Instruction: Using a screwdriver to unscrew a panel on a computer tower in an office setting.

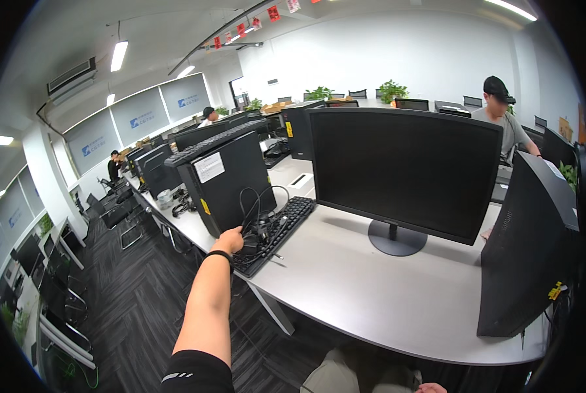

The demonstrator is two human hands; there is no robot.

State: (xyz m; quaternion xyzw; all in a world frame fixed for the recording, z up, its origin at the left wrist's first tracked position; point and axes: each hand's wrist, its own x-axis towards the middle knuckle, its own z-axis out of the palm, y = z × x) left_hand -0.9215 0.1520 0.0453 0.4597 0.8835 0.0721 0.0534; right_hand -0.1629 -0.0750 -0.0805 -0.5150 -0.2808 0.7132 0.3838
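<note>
Pale desktop (345, 288) carries a black keyboard (299, 211) beside an upright computer tower (231, 173); tangled black cables (262, 230) lie on its keys, probably to keep them together, and the left hand (229, 241) touches their near end, though whether it grips I cannot tell, nor for the cut-off right hand (430, 388)

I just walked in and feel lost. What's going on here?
The left hand is at a bundle of black cables lying on a black keyboard beside an upright computer tower. The right hand shows only partly, at the lower edge. A dark-screened monitor stands on the desk; another person is beyond it.
</note>
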